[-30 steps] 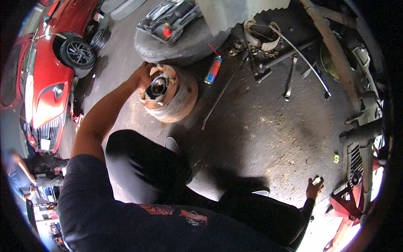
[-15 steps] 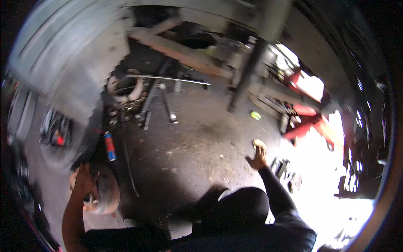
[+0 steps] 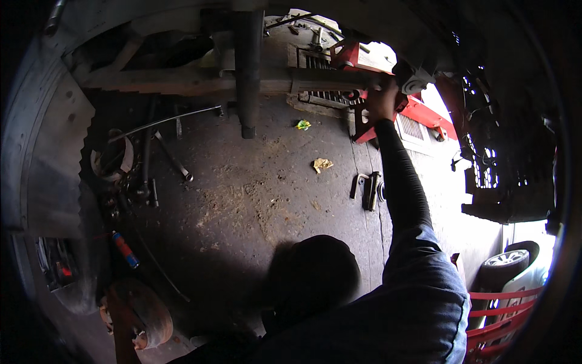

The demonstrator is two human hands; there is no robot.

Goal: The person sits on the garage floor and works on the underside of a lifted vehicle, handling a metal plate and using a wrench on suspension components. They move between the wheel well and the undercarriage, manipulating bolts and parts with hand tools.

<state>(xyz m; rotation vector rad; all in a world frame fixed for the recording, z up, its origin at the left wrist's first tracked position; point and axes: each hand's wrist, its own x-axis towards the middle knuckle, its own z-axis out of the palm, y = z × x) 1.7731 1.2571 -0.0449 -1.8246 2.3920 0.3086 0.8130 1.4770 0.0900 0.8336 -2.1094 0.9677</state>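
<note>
My right hand [image 3: 381, 102] is stretched far out at the end of the long axle beam [image 3: 327, 82], just in front of a red steel stand [image 3: 364, 124]. Its fingers blend into the dark metal there, so their grip cannot be made out. Low on the left, my left hand [image 3: 119, 308] lies in shadow against a rusty brake drum [image 3: 151, 321]; its fingers are too dark to read. A crumpled yellowish rag or paper [image 3: 322, 164] rests on the floor, apart from both hands.
A red-and-blue spray can [image 3: 125, 250], a long bar [image 3: 163, 124], a wrench [image 3: 174, 156] and a rusty ring [image 3: 112, 159] lie at left. A dark vertical post [image 3: 247, 73] hangs from above. Dark metal parts [image 3: 371, 191] sit right of centre.
My right hand has let go of the crumpled rag or paper, which now lies on the floor, and has moved up to the axle beam's end. My left hand is still at the drum.
</note>
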